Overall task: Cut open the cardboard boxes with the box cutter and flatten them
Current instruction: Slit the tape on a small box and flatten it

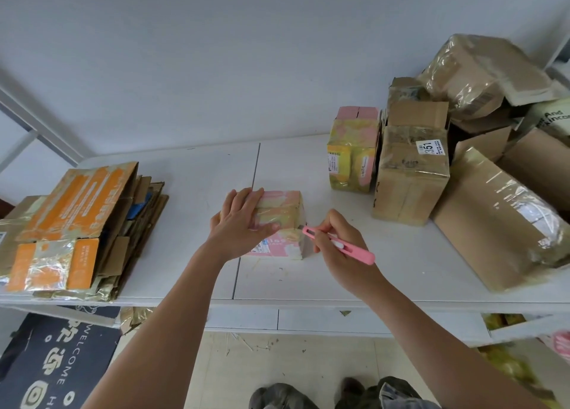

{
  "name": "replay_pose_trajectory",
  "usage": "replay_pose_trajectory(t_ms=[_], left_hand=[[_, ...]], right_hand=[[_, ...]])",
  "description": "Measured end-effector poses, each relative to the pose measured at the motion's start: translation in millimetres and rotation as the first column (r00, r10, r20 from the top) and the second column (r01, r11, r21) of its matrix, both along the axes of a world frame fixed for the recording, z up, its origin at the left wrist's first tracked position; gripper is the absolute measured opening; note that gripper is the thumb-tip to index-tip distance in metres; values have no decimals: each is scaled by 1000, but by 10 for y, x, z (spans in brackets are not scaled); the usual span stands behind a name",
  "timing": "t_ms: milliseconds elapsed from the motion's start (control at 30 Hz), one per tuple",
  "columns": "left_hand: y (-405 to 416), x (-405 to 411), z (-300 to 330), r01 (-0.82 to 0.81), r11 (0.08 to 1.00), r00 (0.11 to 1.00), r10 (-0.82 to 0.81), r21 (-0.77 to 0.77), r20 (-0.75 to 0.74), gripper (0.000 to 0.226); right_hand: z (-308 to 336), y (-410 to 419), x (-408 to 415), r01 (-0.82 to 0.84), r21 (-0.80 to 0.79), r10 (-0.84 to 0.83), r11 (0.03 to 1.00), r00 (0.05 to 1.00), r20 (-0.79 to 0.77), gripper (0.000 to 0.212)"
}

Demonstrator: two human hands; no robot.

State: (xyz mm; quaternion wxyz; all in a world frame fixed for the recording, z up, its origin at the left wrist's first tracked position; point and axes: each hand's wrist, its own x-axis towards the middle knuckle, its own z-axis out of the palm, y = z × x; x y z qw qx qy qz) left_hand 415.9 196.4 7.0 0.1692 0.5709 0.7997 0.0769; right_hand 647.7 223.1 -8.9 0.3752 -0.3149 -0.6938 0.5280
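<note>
Right hand (337, 245), right of frame centre, fingers curled tightly round the pink box cutter (339, 245), which it holds like a pen; the cutter's front end points to the upper left and meets the right-hand top edge of the small pink-and-yellow box (283, 214), while its rear end sticks out past the hand toward the lower right. Left hand (240, 223), at frame centre, lies flat with fingers straight and spread on top of the same box, pressing on its left half. The box rests on the white table (191, 174) at mid-frame, taped across its top, a printed label showing on its near face. To the left of the frame, a stack of flattened cardboard (77, 229), orange-and-brown sheets uppermost, lies on the table near its front edge. To the upper right, a pile of uncut boxes: an upright pink-and-yellow box (351, 152) just beside a taped brown box with a white label (410, 174), and larger brown boxes (499, 217) wrapped in clear tape heaped behind and to the right. At lower left, below the table edge, a dark welcome mat (55, 362) lies on the floor.
</note>
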Motion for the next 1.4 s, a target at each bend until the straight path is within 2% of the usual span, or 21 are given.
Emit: replay_pose_trajectory(t_ms=[100, 167, 233, 300, 367, 467, 500, 533, 567, 633, 667, 700, 733, 800, 867, 933, 1033, 1100, 1133, 1200, 1400], left_hand=[[-3, 23, 13, -21, 1000, 1000, 21, 20, 9, 87], [-6, 43, 26, -18, 999, 1000, 18, 33, 11, 85], [-19, 56, 36, -22, 999, 999, 21, 48, 24, 81], [-41, 72, 43, -33, 997, 999, 30, 65, 41, 75], [-62, 93, 48, -32, 996, 999, 29, 80, 40, 70], [-75, 118, 47, -18, 995, 1000, 16, 101, 17, 68], [-78, 122, 45, -16, 994, 1000, 15, 107, 13, 68], [-83, 125, 44, -15, 993, 1000, 14, 115, 9, 67], [-91, 126, 44, -13, 992, 1000, 12, 126, 7, 68], [-109, 127, 48, -1, 988, 1000, -2, 153, 17, 75], [-117, 124, 52, 1, 986, 999, -7, 169, 37, 80], [-127, 116, 54, -9, 983, 998, -3, 185, 65, 84], [-138, 99, 51, -38, 979, 995, 18, 198, 100, 86], [-187, 34, 34, -190, 962, 972, 156, 197, 176, 88], [-287, -59, 29, -404, 909, 888, 360, 107, 287, 105], [-409, -145, 32, -540, 841, 714, 481, -37, 509, 115], [-511, -113, 62, -583, 790, 381, 473, -191, 795, 104], [-493, -51, 65, -617, 757, 238, 441, -216, 865, 92], [-471, -19, 60, -638, 738, 199, 432, -218, 879, 90], [-452, 37, 55, -672, 711, 183, 429, -205, 885, 91], [-424, 163, 99, -733, 665, 259, 470, -146, 844, 91]], right_hand=[[40, 108, 137, 56, 12, -55, 998, 998, -25, 29], [-41, 239, 223, 136, 64, -136, 989, 991, -1, 19], [-233, 417, 317, 178, 233, -220, 956, 962, 164, 10], [-454, 594, 415, 76, 403, -264, 912, 861, 434, 19], [-637, 743, 519, -49, 414, -248, 909, 734, 632, 15], [-715, 894, 530, -200, 359, -207, 912, 532, 821, 43], [-690, 920, 486, -215, 360, -218, 908, 492, 843, 47], [-626, 926, 416, -195, 370, -227, 908, 515, 827, 46], [-548, 915, 318, -143, 379, -225, 914, 598, 769, 42], [-312, 829, 62, -50, 289, -120, 956, 833, 541, 34], [-166, 770, -80, -52, 184, -28, 982, 913, 407, 33], [-36, 706, -216, -89, 80, 61, 993, 951, 304, 34], [64, 638, -332, -134, 24, 123, 991, 955, 270, 35], [163, 520, -499, -199, 106, 146, 974, 915, 376, 36], [171, 394, -575, -238, 241, 95, 941, 868, 488, 39], [153, 272, -603, -254, 272, 89, 928, 861, 502, 42], [131, 146, -678, -251, 327, 32, 911, 834, 551, 37], [157, 125, -733, -254, 357, -7, 899, 807, 591, 33], [177, 126, -752, -252, 362, -21, 897, 795, 606, 32], [203, 121, -792, -255, 364, -37, 896, 774, 632, 32], [282, 144, -935, -283, 413, -135, 865, 663, 737, 50]])
